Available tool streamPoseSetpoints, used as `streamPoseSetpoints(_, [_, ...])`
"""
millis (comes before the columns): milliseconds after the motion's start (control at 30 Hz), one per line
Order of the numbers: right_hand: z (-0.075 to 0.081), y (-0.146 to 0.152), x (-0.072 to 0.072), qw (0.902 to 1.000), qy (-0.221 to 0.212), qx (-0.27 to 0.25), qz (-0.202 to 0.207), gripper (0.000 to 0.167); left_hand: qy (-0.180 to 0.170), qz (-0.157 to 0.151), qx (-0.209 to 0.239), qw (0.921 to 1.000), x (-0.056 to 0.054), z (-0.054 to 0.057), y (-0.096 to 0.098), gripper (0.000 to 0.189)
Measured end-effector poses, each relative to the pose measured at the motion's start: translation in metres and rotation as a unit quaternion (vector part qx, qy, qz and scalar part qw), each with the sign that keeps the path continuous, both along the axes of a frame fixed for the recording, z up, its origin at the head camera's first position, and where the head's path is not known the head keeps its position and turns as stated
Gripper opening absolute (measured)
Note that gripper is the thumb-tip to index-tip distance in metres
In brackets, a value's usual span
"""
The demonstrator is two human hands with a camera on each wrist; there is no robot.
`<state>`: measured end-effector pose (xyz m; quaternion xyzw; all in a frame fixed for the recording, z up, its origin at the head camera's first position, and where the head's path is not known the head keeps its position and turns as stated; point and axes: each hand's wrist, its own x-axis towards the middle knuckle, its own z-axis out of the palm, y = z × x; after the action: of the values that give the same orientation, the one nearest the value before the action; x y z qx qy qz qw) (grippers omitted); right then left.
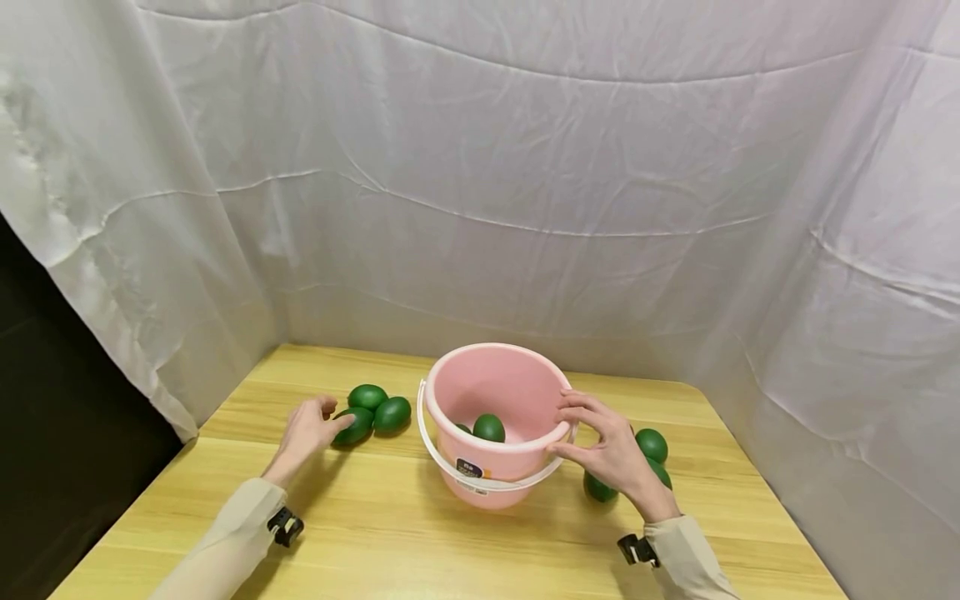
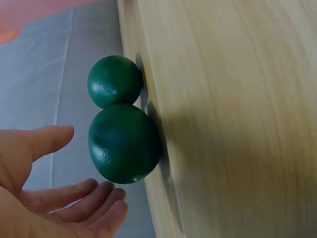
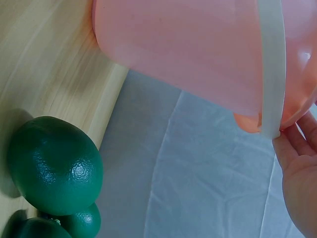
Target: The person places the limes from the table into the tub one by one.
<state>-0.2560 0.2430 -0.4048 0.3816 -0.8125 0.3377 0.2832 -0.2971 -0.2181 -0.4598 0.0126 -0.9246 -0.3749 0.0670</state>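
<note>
A pink bucket (image 1: 495, 471) with a white handle (image 1: 427, 437) stands mid-table, with green limes (image 1: 489, 427) inside. My right hand (image 1: 600, 437) grips its right rim; in the right wrist view the fingers (image 3: 299, 141) meet the rim beside the handle. To the left, my left hand (image 1: 307, 429) is at the nearest lime (image 1: 354, 426) of a group of three, its thumb overlapping the fruit. In the left wrist view the thumb and fingers (image 2: 84, 203) are spread apart beside a lime (image 2: 124, 144), with a gap between them.
Two more limes, one at the back (image 1: 367, 397) and one at the right (image 1: 392, 415), touch the left group. Several limes (image 1: 652, 445) lie right of the bucket, partly behind my right hand. White cloth (image 1: 487, 208) hangs behind the wooden table (image 1: 390, 533).
</note>
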Motion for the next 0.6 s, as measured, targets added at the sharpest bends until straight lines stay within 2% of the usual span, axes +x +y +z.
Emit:
streamPoseSetpoints(167, [-0.0001,0.0000,0.0000,1.0000,-0.002,-0.002,0.002,0.043,-0.033,-0.013,-0.006,0.9993,-0.0017,-0.0007,-0.0002,0.066])
streamPoseSetpoints(300, [0.0000,-0.0003,-0.0003,1.0000,0.001,-0.002,0.004,0.043,-0.041,-0.021,-0.009,0.9989,-0.0036,-0.0020,-0.0010,0.068])
streamPoseSetpoints(600, [-0.0003,-0.0004,0.0007,1.0000,-0.001,0.002,-0.001,0.042,-0.058,-0.029,0.002,0.9979,-0.0053,-0.0058,-0.0011,0.044])
